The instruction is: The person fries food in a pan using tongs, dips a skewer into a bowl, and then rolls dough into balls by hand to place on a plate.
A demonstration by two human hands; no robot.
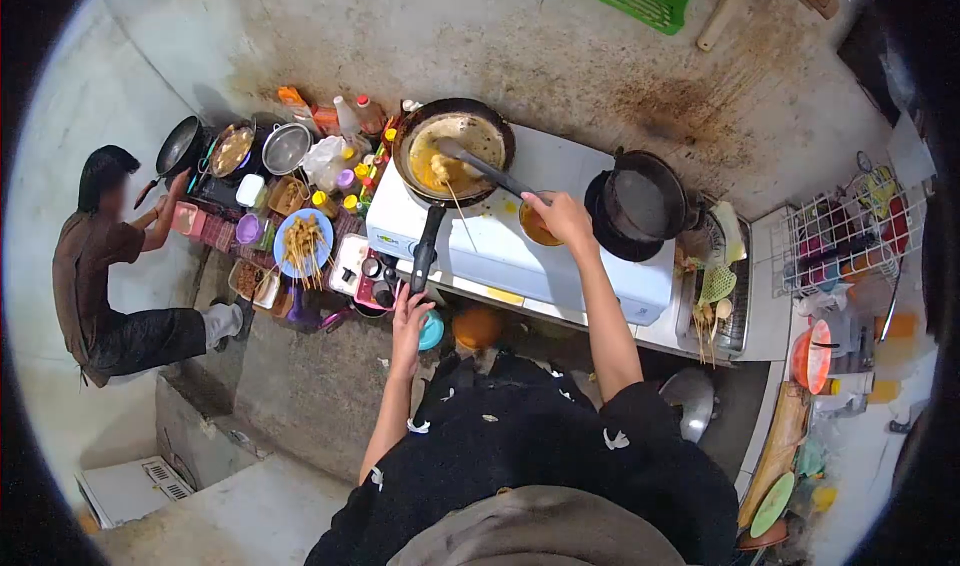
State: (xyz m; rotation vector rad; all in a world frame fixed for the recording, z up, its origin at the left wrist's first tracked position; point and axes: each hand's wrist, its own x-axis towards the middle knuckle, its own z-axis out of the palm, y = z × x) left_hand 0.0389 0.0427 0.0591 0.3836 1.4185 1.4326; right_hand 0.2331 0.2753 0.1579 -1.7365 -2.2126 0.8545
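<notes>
My right hand point(563, 216) is closed around the dark handle of a spatula point(490, 173). The spatula's grey head is in a frying pan point(505, 131), over yellow liquid. Beside it, egg-coated food point(440, 169) on a skewer point(461, 214) lies in the pan, the stick poking over the near rim. My left hand point(407, 321) is at the end of the black pan handle point(427, 246), its fingers stretched out and apart; whether they touch the handle is hard to tell. Partly under my right hand is a bowl of orange-yellow liquid point(538, 228).
A second dark pan point(645, 196) sits on the right of the white stove point(500, 251). Leftward are a blue plate of skewers point(304, 244), bottles and tubs. A person point(105, 266) sits at far left, one hand by another small pan point(180, 146). A wire rack point(845, 231) hangs at right.
</notes>
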